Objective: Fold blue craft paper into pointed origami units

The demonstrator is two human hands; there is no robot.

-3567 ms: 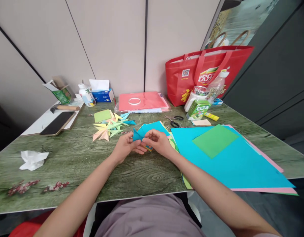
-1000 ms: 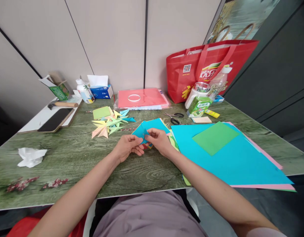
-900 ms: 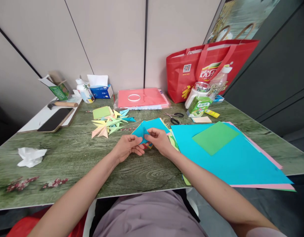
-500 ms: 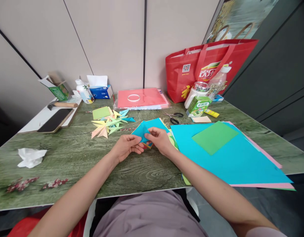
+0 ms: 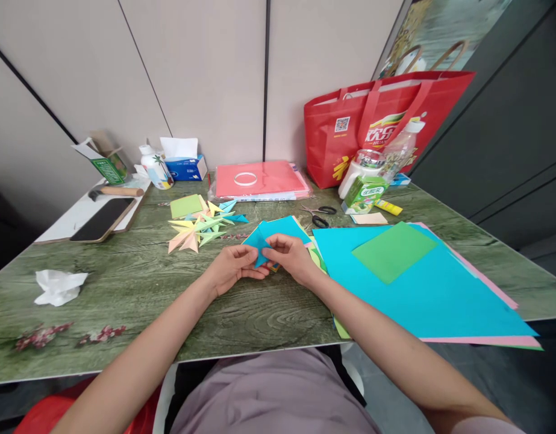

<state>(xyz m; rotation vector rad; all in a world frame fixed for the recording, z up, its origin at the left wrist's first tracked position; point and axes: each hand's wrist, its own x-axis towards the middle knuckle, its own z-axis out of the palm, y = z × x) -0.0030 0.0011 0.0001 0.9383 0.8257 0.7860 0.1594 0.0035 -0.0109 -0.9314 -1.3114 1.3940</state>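
Note:
A small folded piece of blue paper is pinched between my two hands at the middle of the table. My left hand grips its lower left edge, thumb on top and fingers beneath. From the other side my right hand pinches it with thumb and forefinger. Just behind lies a stack of paper squares, blue on top, partly covered by my right hand. To the left sits a heap of folded paper shapes in yellow, green, peach and blue.
Large coloured sheets with a green square cover the right side. Scissors, a green carton and a red bag stand behind. At left are a phone, a hammer and a crumpled tissue.
The blue paper in my hands now shows a narrower, pointed shape. My fingers have shifted slightly along it, while the things around them stay in place.

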